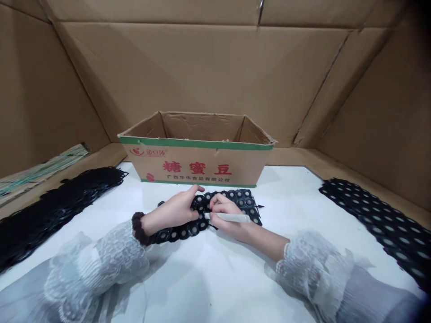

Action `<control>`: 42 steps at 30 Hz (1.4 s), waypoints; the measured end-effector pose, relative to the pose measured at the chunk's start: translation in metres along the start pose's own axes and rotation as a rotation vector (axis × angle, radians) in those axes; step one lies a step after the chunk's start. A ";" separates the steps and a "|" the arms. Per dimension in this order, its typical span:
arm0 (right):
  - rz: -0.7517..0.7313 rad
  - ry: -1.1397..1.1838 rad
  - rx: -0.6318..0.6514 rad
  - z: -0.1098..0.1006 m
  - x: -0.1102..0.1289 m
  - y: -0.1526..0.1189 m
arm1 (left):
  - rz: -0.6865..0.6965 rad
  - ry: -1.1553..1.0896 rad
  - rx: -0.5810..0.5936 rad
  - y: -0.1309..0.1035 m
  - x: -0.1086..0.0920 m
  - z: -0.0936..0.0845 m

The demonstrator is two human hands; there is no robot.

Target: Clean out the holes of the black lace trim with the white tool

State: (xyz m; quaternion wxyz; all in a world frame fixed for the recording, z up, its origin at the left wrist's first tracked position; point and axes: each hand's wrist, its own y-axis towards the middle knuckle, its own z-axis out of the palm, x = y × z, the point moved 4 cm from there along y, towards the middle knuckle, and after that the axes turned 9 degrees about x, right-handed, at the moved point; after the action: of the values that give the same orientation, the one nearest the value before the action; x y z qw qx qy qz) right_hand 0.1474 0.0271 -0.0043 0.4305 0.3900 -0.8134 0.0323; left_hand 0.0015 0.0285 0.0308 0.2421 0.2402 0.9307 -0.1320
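A black sheet [183, 232] with rows of round pale-centred discs lies across the white table in front of me. My left hand [180, 206] rests on its left part, thumb and forefinger apart; the other fingers are mostly hidden. Closed around a slim white pen-shaped tool [235, 218], my right hand [229, 215] is over the middle of the sheet. The tool's tip points left, close to the discs beside my left thumb. Whether the tip touches the sheet I cannot tell. Thin black bits stick out at the sheet's right edge.
An open cardboard box [197, 163] with a green rim stands just behind the sheet. Black stacked strips [63, 202] lie along the left side, and a black disc-patterned sheet [380, 215] along the right. Tall cardboard walls [202, 67] enclose the white table [182, 287].
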 end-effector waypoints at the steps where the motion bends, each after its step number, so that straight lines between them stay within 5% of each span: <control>1: -0.015 -0.004 0.004 0.000 0.001 0.000 | -0.011 0.000 0.001 0.000 -0.001 0.000; 10: 0.011 -0.043 0.071 0.004 0.006 0.001 | -0.048 -0.037 0.014 -0.006 -0.004 0.010; 15: 0.060 -0.063 0.006 0.006 0.007 0.001 | -0.067 -0.075 -0.023 -0.011 -0.007 0.009; 21: 0.066 -0.031 -0.034 0.004 0.011 0.000 | 0.009 -0.158 0.108 -0.004 0.010 0.002; 29: 0.296 0.177 0.005 -0.007 0.007 0.001 | 0.085 0.241 -0.166 -0.016 0.008 -0.002; 37: 0.218 0.098 0.072 -0.003 0.011 0.004 | 0.176 0.305 0.043 -0.029 -0.004 0.007; 42: 0.373 0.185 -0.027 -0.003 0.008 0.004 | 0.245 0.651 -0.028 -0.028 -0.018 0.019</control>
State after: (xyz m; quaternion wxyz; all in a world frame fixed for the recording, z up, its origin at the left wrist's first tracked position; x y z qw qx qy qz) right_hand 0.1442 0.0265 0.0049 0.4950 0.2221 -0.8289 0.1361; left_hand 0.0086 -0.0086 0.0279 -0.0502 0.3764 0.9251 -0.0056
